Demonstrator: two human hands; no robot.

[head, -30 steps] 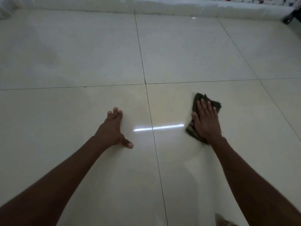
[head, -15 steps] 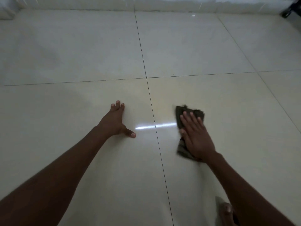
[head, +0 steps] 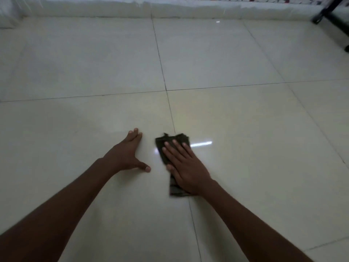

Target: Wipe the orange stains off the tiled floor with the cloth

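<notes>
Glossy tiled floor (head: 217,59): right hand (head: 186,167) flat on cloth (head: 162,145).

The right hand (head: 186,168) covers the middle of the cloth (head: 176,189). A dark frame (head: 329,11) at the upper right is cut off by the edge. Any orange stains are too faint to tell.

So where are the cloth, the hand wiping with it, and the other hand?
cloth (head: 162,143): head view, bare top-left corner.
right hand (head: 186,170): head view, back of hand, flat on cloth.
left hand (head: 125,153): head view, back of hand.
</notes>
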